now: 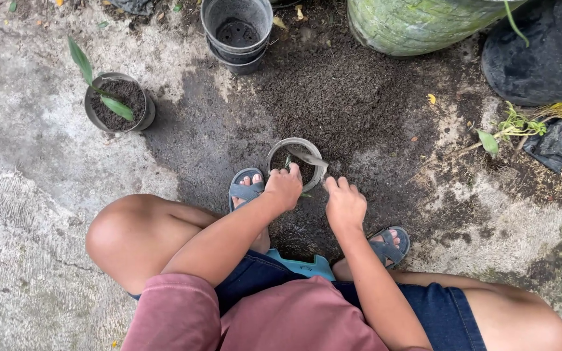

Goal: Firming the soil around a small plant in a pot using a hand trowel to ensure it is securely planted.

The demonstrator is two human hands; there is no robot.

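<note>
Between the feet, head view: a small grey pot [297, 161] stands on the concrete ground [27, 162], at the near edge of a dark spread of loose soil [333, 91].
Pot contents: dark soil and a thin green seedling [287, 161]; a trowel-like blade [308, 156] lies across the rim.
Left hand [284, 186]: curled against the pot's near-left rim, fingers bent over the edge; whether it truly clamps the rim I cannot tell, since the fingertips are hidden.
Right hand [344, 203]: just beside the pot's right rim, fingers folded, apparently on the blade's handle end; the grip itself is hidden, so I cannot tell.
Sandals: left sandal [247, 188] touches the pot's left side; right sandal [390, 246] sits apart, nearer the right knee.
Far-left ground: a second pot [120, 104], filled with soil, holds a leafy young plant [99, 81].
Far edge: stacked empty black pots [237, 29]; a large green sack [417, 23] and a big black container [541, 55] toward the far-right corner.
Right edge: uprooted seedlings [508, 130] lie on the ground.
Step in hand, as a judgement: the seedling looks to be getting bedded into the small pot.
Next move, as a judgement: it calls for a steadied pot and soil eased around the stem without bending it.
</note>
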